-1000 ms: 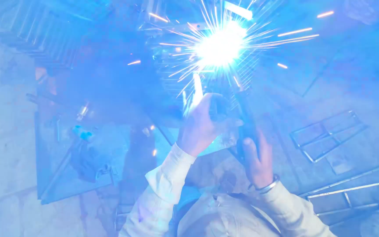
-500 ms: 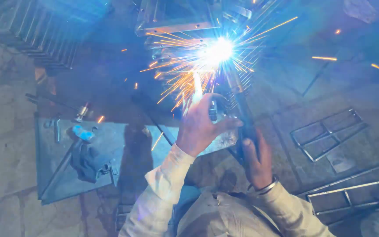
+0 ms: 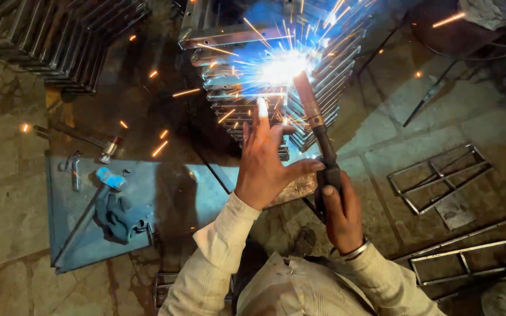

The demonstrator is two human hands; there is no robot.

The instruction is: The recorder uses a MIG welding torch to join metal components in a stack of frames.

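Gripping the welding torch (image 3: 314, 126) low on its dark handle, your right hand (image 3: 339, 217) is closed around it, thumb on top, a metal bangle at the wrist. Torch long axis runs up and slightly left from that fist, tip buried in the bright arc (image 3: 279, 67) on the stack of metal frames (image 3: 317, 52) straight ahead of you. So the weld point lies forward and a little left of the right hand, roughly above the left one. Your left hand (image 3: 265, 167) is open, fingers spread and raised, palm facing the glare, holding nothing; its thumb reaches over toward the torch shaft, touching or nearly, can't tell which. Left hand is nearer the arc than the right, which sits back at the handle end. Sparks fly out to both sides. Off to the left, a blue steel plate (image 3: 165, 193) on the stone floor carries a hammer (image 3: 98, 199) and a dark glove (image 3: 121, 216). Welded rectangular frames (image 3: 440, 175) lie on the floor right, well apart from both hands.
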